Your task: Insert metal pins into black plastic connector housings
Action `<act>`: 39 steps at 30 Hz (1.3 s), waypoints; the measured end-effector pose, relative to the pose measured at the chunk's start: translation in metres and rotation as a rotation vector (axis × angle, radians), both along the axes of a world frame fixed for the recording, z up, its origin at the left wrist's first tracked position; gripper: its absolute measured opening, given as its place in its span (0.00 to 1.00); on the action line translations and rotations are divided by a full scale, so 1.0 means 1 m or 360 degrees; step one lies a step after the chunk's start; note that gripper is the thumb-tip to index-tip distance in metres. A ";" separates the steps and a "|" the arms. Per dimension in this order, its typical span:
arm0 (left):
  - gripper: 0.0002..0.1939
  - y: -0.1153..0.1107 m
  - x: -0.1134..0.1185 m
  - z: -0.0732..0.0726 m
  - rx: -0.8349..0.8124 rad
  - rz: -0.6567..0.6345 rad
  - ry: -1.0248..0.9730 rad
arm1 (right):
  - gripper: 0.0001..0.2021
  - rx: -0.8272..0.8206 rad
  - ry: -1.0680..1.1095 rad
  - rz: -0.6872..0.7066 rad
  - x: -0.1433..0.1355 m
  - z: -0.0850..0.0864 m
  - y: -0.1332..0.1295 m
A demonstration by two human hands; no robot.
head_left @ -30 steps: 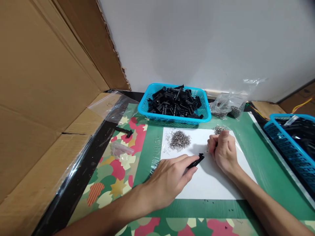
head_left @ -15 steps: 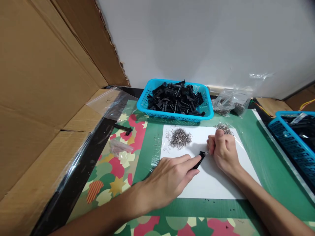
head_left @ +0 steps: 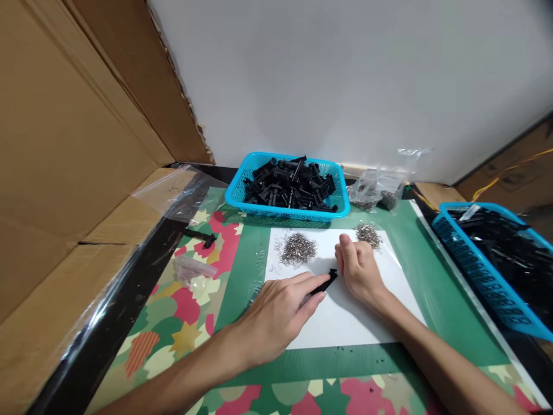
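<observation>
My left hand (head_left: 280,305) is closed around a small, narrow black plastic part (head_left: 325,282), its forefinger along the top and thumb below. The part's far end sticks out towards my right hand (head_left: 360,271), which is curled into a fist with the thumb uppermost. What the right fingers grip is hidden. Both hands are over a white paper sheet (head_left: 345,325). Beyond them lie a pile of tiny metal pieces (head_left: 299,249), perhaps springs, and a smaller metal pile (head_left: 368,235) just behind the right fist.
A blue basket (head_left: 287,214) full of black parts stands at the back; another blue basket (head_left: 479,282) holds black pieces at right. Clear bags (head_left: 378,187) sit by the wall. At left are a loose black part (head_left: 202,237), a small plastic bag (head_left: 194,271) and cardboard (head_left: 64,173).
The view has swung to the right, so everything appears farther left and more of the right basket shows. Both hands keep nearly the same pose, the left still holding the black part.
</observation>
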State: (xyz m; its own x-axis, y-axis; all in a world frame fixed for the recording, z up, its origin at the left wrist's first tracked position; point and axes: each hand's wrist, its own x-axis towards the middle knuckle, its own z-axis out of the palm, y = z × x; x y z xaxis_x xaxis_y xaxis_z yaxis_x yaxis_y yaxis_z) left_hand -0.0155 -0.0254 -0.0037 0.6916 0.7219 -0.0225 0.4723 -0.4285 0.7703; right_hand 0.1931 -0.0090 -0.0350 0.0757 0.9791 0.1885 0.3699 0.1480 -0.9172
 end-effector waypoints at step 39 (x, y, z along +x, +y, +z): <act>0.26 0.016 -0.010 -0.010 -0.0474 0.0815 -0.0635 | 0.06 -0.0266 -0.0681 0.0171 0.008 0.014 0.030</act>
State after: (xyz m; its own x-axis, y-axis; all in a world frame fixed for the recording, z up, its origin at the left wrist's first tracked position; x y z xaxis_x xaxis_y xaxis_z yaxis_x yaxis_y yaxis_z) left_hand -0.0258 -0.0094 -0.0139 0.2638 0.9608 -0.0848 0.2154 0.0270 0.9761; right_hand 0.2013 0.0210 -0.0205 -0.0780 0.9968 0.0195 0.7108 0.0693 -0.7000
